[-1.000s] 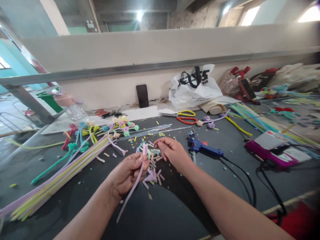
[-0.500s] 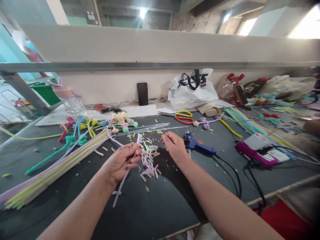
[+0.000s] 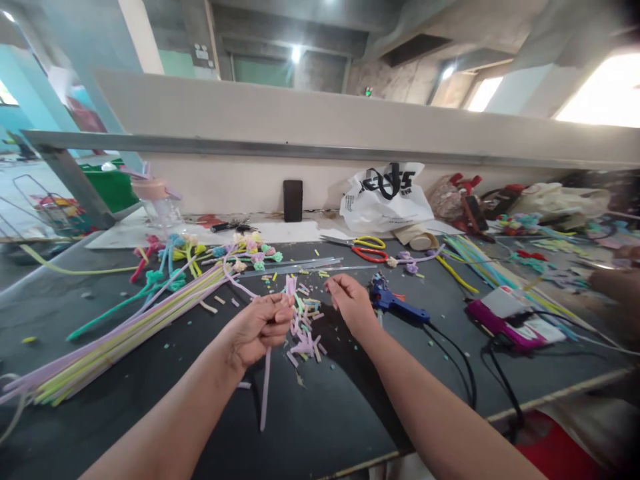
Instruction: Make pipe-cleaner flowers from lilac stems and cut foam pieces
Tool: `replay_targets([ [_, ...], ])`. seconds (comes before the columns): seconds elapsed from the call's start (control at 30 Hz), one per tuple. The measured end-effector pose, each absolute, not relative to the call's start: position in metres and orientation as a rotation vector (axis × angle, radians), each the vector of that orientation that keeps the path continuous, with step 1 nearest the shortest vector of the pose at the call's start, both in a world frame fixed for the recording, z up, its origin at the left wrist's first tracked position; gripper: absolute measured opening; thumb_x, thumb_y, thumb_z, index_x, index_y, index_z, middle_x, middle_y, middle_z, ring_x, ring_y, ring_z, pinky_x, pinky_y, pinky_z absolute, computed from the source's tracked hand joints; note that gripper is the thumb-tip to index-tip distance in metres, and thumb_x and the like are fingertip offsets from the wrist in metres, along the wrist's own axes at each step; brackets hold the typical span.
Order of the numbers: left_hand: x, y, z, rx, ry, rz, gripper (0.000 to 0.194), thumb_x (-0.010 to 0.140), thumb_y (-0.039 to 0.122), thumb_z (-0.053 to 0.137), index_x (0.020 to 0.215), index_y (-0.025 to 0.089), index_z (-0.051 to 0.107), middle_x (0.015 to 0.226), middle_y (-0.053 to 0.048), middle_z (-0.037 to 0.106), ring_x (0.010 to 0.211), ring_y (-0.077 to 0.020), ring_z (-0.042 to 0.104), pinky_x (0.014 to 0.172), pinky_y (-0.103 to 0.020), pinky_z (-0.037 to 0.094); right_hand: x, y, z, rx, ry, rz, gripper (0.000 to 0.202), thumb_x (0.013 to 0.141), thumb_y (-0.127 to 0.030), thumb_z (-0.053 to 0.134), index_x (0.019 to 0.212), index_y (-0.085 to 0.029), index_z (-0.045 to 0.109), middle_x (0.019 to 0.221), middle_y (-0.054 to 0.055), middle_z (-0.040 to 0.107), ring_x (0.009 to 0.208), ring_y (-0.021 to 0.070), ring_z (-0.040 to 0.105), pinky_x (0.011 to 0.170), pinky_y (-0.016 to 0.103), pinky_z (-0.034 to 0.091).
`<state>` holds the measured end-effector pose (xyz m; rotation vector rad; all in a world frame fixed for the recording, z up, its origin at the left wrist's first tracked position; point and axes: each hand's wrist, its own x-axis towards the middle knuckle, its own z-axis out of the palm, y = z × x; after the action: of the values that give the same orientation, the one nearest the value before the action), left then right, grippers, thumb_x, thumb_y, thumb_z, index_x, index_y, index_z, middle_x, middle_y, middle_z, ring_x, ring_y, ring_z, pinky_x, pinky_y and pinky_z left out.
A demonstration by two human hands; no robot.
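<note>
Closed around a lilac pipe cleaner [image 3: 266,393] is my left hand [image 3: 263,328]; the stem hangs below the palm, and short lilac ends [image 3: 291,287] stick up above the fingertips. My right hand [image 3: 353,305] hovers just to the right, thumb and fingers pinched together; whatever is between them is too small to make out. Between and below the hands lies a heap of short cut pipe cleaner pieces [image 3: 306,341], mostly lilac, with some green and yellow. A blue glue gun [image 3: 403,308] rests on the dark table beside my right hand.
A bundle of long pipe cleaners [image 3: 135,327] and fuzzy flowers [image 3: 255,253] lie left. Clear glue sticks [image 3: 305,265] and scissors [image 3: 370,248] lie behind. Right are a purple power strip [image 3: 493,323], cords and a co-worker's hand [image 3: 613,283]. A phone [image 3: 293,200] leans at the back.
The view has shifted, so the scene sits lower. The lilac stem under my left hand now hangs more upright. My right hand keeps its pinch near the heap.
</note>
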<state>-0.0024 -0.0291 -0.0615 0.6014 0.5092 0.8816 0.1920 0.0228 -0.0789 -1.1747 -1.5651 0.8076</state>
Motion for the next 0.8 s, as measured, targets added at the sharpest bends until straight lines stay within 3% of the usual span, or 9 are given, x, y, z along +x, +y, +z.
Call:
replay_targets([
  [0.17, 0.001, -0.034, -0.058, 0.645, 0.429, 0.983, 0.016, 0.081, 0.018, 0.055, 0.068, 0.013, 0.047, 0.051, 0.006, 0.036, 0.042, -0.0041, 0.036, 0.040, -0.014, 0.030, 0.172, -0.004, -0.061, -1.044, -1.926, 1.189, 0.026, 0.074, -0.038, 0.056, 0.062, -0.016, 0.061, 0.048, -0.004, 0.054, 0.040, 0.0088, 0.047, 0.041, 0.019, 0.035],
  [0.3, -0.002, -0.033, -0.055, 0.703, 0.394, 1.120, 0.018, 0.080, 0.021, 0.057, 0.067, 0.013, 0.049, 0.053, 0.004, 0.041, 0.049, -0.0070, 0.045, 0.050, -0.018, 0.038, 0.156, -0.027, -0.051, -1.009, -2.009, 1.630, 0.040, 0.079, -0.051, 0.047, 0.070, -0.015, 0.061, 0.041, -0.005, 0.049, 0.036, 0.0078, 0.045, 0.041, 0.019, 0.035],
  [0.43, -0.003, -0.033, -0.055, 0.715, 0.441, 1.193, 0.018, 0.078, 0.021, 0.061, 0.066, 0.014, 0.049, 0.054, 0.003, 0.045, 0.057, -0.0096, 0.052, 0.058, -0.020, 0.042, 0.139, -0.047, -0.050, -0.900, -1.863, 1.866, 0.039, 0.075, -0.052, 0.053, 0.070, -0.014, 0.058, 0.054, -0.002, 0.058, 0.038, 0.0053, 0.046, 0.042, 0.017, 0.036],
  [0.53, 0.001, -0.034, -0.057, 0.702, 0.493, 1.192, 0.017, 0.075, 0.023, 0.063, 0.069, 0.014, 0.049, 0.054, 0.004, 0.044, 0.055, -0.0099, 0.053, 0.058, -0.021, 0.043, 0.130, -0.060, -0.057, -0.929, -1.735, 1.939, 0.033, 0.074, -0.047, 0.054, 0.067, -0.015, 0.056, 0.058, 0.000, 0.061, 0.035, 0.0043, 0.043, 0.038, 0.016, 0.034],
  [0.63, 0.005, -0.035, -0.055, 0.725, 0.518, 1.219, 0.019, 0.073, 0.024, 0.064, 0.069, 0.015, 0.049, 0.054, 0.005, 0.045, 0.046, -0.0081, 0.051, 0.049, -0.020, 0.041, 0.136, -0.062, -0.061, -1.065, -1.876, 1.935, 0.022, 0.074, -0.034, 0.053, 0.064, -0.015, 0.056, 0.050, -0.003, 0.056, 0.032, 0.0042, 0.043, 0.034, 0.015, 0.032],
  [0.8, 0.009, -0.037, -0.046, 0.912, 0.813, 1.448, 0.019, 0.077, 0.031, 0.059, 0.069, 0.016, 0.050, 0.056, 0.003, 0.054, 0.045, -0.0107, 0.053, 0.048, -0.023, 0.044, 0.163, -0.040, -0.052, -1.271, -2.073, 1.680, 0.009, 0.072, -0.024, 0.055, 0.069, -0.015, 0.058, 0.053, -0.004, 0.055, 0.035, 0.0047, 0.044, 0.034, 0.015, 0.031],
])
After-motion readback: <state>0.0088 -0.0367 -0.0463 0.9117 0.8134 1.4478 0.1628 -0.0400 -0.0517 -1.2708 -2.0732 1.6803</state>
